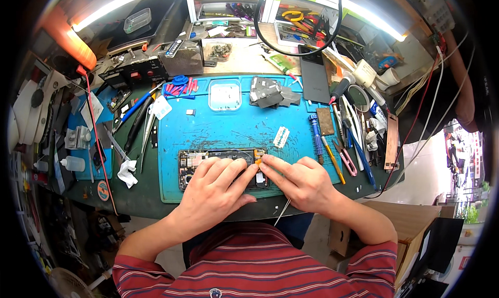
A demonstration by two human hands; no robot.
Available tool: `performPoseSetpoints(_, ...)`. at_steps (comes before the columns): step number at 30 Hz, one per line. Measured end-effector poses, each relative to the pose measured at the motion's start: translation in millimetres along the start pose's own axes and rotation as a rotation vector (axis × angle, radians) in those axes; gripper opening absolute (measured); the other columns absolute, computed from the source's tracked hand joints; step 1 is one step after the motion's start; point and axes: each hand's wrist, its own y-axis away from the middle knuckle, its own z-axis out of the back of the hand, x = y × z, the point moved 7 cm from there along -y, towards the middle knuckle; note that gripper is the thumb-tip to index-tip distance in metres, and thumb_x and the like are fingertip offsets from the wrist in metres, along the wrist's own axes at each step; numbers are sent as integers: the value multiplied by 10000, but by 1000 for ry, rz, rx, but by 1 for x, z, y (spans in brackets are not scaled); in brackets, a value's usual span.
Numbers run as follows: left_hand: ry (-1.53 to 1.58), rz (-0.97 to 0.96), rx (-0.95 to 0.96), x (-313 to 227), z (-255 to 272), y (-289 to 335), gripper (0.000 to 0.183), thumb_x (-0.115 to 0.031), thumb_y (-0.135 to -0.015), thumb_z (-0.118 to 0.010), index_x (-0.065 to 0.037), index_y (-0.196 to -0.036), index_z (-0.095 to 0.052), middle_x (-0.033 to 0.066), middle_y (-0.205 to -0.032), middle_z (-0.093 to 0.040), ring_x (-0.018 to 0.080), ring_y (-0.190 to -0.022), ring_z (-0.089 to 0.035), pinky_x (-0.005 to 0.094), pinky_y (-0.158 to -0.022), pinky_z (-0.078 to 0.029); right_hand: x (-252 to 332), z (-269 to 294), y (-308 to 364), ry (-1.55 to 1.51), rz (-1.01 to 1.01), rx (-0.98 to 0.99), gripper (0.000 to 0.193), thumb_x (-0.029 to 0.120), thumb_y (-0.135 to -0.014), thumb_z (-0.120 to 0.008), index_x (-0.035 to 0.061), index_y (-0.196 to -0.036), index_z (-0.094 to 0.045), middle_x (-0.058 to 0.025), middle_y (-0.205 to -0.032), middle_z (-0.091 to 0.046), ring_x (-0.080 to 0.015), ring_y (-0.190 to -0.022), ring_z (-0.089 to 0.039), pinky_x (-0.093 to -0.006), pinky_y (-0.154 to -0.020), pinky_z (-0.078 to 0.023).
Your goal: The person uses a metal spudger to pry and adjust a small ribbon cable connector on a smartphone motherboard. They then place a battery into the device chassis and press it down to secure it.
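An opened smartphone (211,154) lies on the blue mat (195,129), its inner boards and parts bare. My left hand (213,191) rests over its middle, fingers curled on the phone and thumb near its front edge. The left index fingertip meets the fingertips of my right hand (304,186) at an orange flex cable (258,162) at the phone's right end. A thin silver tool, like tweezers (282,213), sticks out below the right palm, its upper part hidden in that hand. My hands cover much of the phone.
A small white perforated plate (281,137) lies right of the phone. Further back are a clear plastic box (225,95), dark flat parts (266,91) and a dark phone (315,77). Screwdrivers (316,137) and pink-handled scissors (346,160) lie right; black tweezers (138,122) lie left.
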Motion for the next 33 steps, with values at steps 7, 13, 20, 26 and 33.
performPoseSetpoints(7, 137, 49, -59, 14, 5, 2, 587, -254, -791, -868, -41, -1315, -713, 79, -1239, -649, 280, -1116, -630, 445, -962, -512, 0, -1, 0, -31, -36, 25, 510, 96, -840, -675, 15, -1339, -739, -81, -1431, -691, -88, -786, -645, -282, -690, -468)
performPoseSetpoints(13, 113, 63, -11, 11, 8, -8, 582, -223, -793, -867, -84, -1337, -716, 76, -1200, -643, 292, -1097, -630, 448, -950, -517, -2, -3, 0, -38, -21, 13, 490, 123, -877, -661, 3, -1346, -731, -82, -1424, -681, -80, -675, -583, -283, -656, -443)
performPoseSetpoints(20, 162, 84, 46, 19, 7, -13, 526, -186, -826, -849, -108, -1331, -723, 74, -1201, -640, 292, -1078, -639, 445, -939, -513, -5, -1, 1, -68, -23, -12, 495, 120, -878, -649, -11, -1349, -722, -125, -1432, -679, -88, -674, -592, -284, -658, -443)
performPoseSetpoints(26, 130, 80, 40, 15, 9, -15, 513, -159, -839, -837, -109, -1336, -722, 73, -1189, -644, 284, -1065, -643, 439, -922, -516, -4, -1, 3, -86, -17, -25, 485, 115, -877, -646, 3, -1343, -722, -129, -1463, -673, -94, -676, -594, -288, -662, -447)
performPoseSetpoints(33, 89, 60, 10, 8, 12, -25, 537, -170, -833, -846, -110, -1349, -714, 79, -1179, -657, 292, -1050, -650, 428, -910, -523, -5, 7, 3, -79, -21, -27, 450, 109, -835, -703, 44, -1279, -740, -84, -1400, -713, -119, -672, -604, -302, -648, -465)
